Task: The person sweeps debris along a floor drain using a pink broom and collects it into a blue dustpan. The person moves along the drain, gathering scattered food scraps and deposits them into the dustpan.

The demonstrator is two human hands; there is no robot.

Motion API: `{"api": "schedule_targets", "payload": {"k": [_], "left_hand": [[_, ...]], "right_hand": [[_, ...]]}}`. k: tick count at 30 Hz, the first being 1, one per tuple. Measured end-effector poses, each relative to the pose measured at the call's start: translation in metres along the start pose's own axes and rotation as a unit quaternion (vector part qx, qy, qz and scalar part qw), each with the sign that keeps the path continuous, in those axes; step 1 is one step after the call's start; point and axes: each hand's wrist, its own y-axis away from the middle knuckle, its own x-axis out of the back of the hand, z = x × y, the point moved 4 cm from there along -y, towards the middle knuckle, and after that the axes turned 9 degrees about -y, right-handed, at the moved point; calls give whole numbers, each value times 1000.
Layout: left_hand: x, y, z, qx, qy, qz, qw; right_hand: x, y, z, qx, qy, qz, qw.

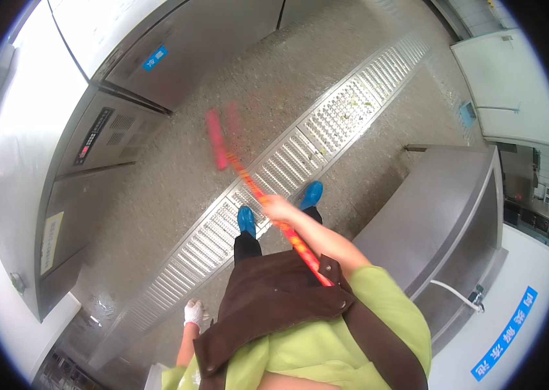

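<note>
My right hand [278, 209] is wrapped round the red-and-yellow handle of a floor squeegee [218, 140]. The handle slants back under my right forearm, across the front of my brown apron [268, 286]. Ahead and to the left, its pink bar-shaped head is at the grey floor, blurred by motion. Down at my left side hangs my left hand [195, 313] in a white glove, well away from the handle. Its fingers are curled in, and nothing shows in them. Blue shoe covers [246, 221] are on my feet, at the near side of a floor grate.
The perforated metal drain grate [287, 162] crosses the floor diagonally, with green scraps [354, 103] on its far part. Steel refrigerator cabinets [109, 133] line the left. At my right stands a steel basin [430, 214], with a white hose [453, 292] and tap beside it. The floor looks wet.
</note>
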Motion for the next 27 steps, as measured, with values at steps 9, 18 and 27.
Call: {"api": "schedule_targets", "payload": {"k": [9, 18, 27], "left_hand": [[-71, 77, 69, -64, 37, 84, 994], [-160, 63, 134, -27, -144, 24, 989], [-226, 66, 253, -194, -104, -15, 975]], "right_hand": [[-40, -200, -61, -44, 109, -139, 983], [387, -36, -2, -79, -231, 73, 967], [365, 111, 57, -114, -250, 128, 953]]}}
